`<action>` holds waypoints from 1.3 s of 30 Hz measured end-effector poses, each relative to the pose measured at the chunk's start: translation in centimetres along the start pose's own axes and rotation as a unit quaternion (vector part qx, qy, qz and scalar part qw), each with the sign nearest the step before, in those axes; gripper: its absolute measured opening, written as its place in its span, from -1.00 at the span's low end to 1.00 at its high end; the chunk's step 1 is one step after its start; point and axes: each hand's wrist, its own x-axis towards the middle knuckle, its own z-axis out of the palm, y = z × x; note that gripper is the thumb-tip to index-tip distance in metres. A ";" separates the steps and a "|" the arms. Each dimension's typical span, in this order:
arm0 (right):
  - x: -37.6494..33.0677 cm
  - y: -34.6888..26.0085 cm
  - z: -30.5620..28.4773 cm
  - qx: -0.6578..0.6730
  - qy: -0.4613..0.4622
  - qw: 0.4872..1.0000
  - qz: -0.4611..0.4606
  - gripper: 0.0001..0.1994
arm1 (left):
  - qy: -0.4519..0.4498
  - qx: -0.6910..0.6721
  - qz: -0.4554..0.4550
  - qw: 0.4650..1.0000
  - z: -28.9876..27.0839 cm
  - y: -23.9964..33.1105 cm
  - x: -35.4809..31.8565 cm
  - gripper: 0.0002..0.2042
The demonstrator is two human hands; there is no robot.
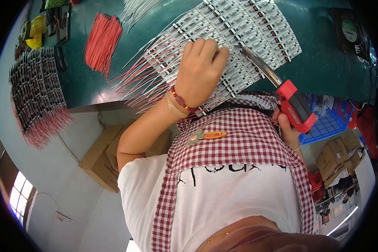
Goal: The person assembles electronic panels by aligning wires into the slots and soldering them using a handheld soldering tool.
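One broad sheet of small silvery boards (256,33) lies before you on the green table (317,63), reaching its near edge by your checked apron (235,140). Red and white wires (134,86) fan out from the sheet's left side.

Your left hand (201,71) is over the sheet, its fingers curled down and the thumb close to the forefinger; the fingertips are partly hidden, so I cannot tell whether you have hold of a wire. Your right hand (286,126), partly hidden beyond the near edge, is wrapped around the handle of a red and black soldering iron (298,105). Its metal tip points at the sheet just beside your left thumb.

Left of the sheet you have a bundle of red wires (101,44), with white wires (140,10) toward the far edge. More wired boards (38,90) are piled by the table's left edge.
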 end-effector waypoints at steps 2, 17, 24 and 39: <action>-0.1 0.5 0.1 -0.020 0.026 0.999 -0.024 -0.57 | -0.002 0.001 0.002 1.000 0.0 0.0 0.0 -0.72; 0.2 0.6 -0.5 -0.086 0.030 0.995 -0.037 -0.73 | -0.004 0.024 0.009 1.000 0.0 -0.2 0.1 -0.76; 0.4 1.3 -0.5 -0.132 0.012 0.989 -0.068 -0.74 | 0.000 0.034 0.014 0.999 0.1 -0.2 0.3 -0.77; -1.2 0.6 -0.7 -0.041 0.009 0.999 -0.033 -0.41 | -0.012 0.038 0.018 0.999 -0.6 0.8 0.1 -0.77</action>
